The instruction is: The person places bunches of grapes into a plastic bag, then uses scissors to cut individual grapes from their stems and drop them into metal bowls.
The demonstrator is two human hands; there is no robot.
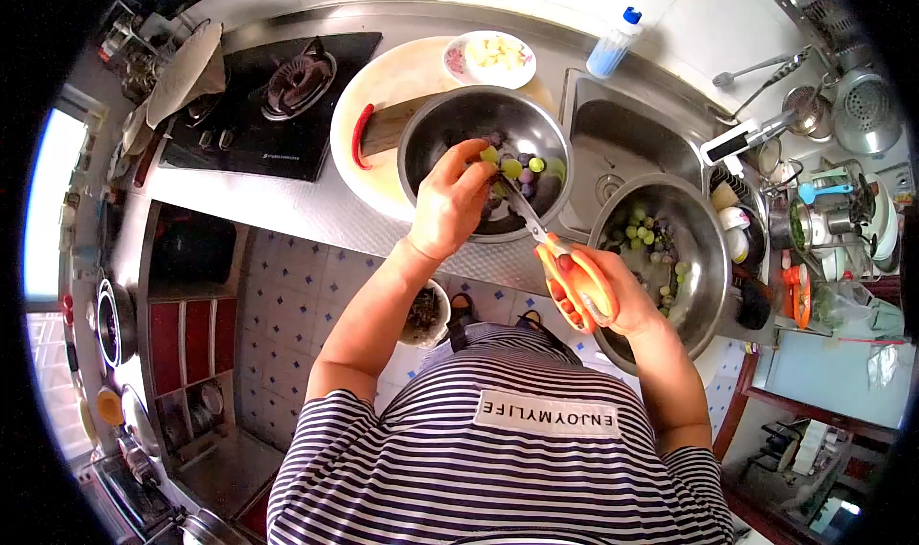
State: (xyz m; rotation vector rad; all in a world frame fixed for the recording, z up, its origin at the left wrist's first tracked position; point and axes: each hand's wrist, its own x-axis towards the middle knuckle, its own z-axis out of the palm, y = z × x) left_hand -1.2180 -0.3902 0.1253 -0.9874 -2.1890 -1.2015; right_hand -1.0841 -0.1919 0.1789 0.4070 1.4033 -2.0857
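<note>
My left hand is closed, its fingertips pinching green grapes over a steel bowl. Inside that bowl lie loose green and dark purple grapes. My right hand is wrapped round the orange handles of a pair of scissors. The scissor blades point up and left over the bowl's rim, with their tips beside the grapes at my left fingertips. How far the blades are apart is hard to make out. To the right, a second steel bowl holds more green and purple grapes.
Behind the first bowl is a round cutting board with a red chili pepper, a knife and a plate of pale chopped pieces. A sink, faucet and blue-capped bottle stand right; a stove left.
</note>
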